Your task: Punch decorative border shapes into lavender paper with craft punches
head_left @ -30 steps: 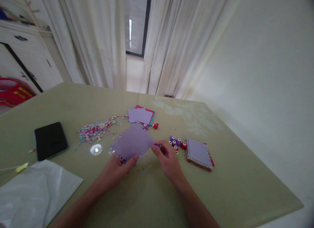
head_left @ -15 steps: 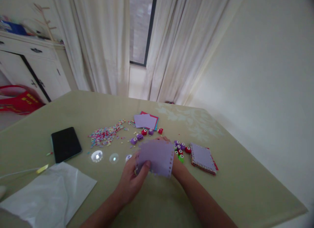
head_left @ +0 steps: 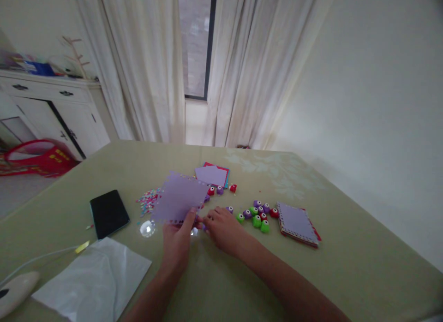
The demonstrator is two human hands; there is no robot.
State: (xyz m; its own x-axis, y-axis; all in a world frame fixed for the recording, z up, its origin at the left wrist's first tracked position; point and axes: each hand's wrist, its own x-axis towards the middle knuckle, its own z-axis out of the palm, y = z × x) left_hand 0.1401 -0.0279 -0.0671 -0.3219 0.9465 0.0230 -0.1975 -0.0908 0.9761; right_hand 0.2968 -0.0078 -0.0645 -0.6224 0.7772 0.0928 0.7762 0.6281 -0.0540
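Note:
A purple paper sheet (head_left: 185, 197) with holes and notches punched along its edges is held up, tilted, by my left hand (head_left: 177, 241). The thumb lies over its lower edge. My right hand (head_left: 223, 229) is beside the sheet's lower right corner, close to the left thumb, with its fingers bent together. A small dark purple bit shows between the two hands, but what the right fingers hold is hidden. Right of that hand lies a cluster of small green, purple and red hole punches with eye shapes (head_left: 256, 220). More of these, including a red punch (head_left: 233, 188), lie behind the hands.
Paper confetti (head_left: 148, 201) and clear round discs (head_left: 147, 229) lie left of the sheet. Further left are a black tablet (head_left: 109, 214), a white plastic bag (head_left: 100, 276) and a computer mouse (head_left: 17, 292). Flat cards (head_left: 212, 175) lie behind; a punched paper stack (head_left: 299, 224) is right.
The sheet has moved left and up in my left hand and turned. My right hand has come out from behind it to its lower right corner. The view has shifted slightly.

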